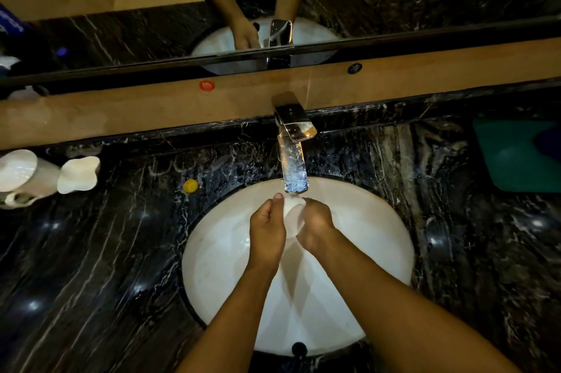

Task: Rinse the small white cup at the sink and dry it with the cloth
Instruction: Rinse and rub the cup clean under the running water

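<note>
The small white cup (294,214) is over the white sink basin (379,236), just under the chrome faucet spout (294,169). My left hand (267,230) grips the cup from its left side, thumb up by the rim. My right hand (317,228) holds it from the right, fingers curled round its side. Most of the cup is hidden between the two hands. A green cloth (516,154) lies flat on the dark marble counter at the far right.
White ceramic cups and a holder (45,175) stand at the counter's left edge. A small yellow cap (191,185) lies left of the faucet. A wooden ledge (121,111) and a mirror run behind the sink. A black drain plug (299,349) sits at the basin's near rim.
</note>
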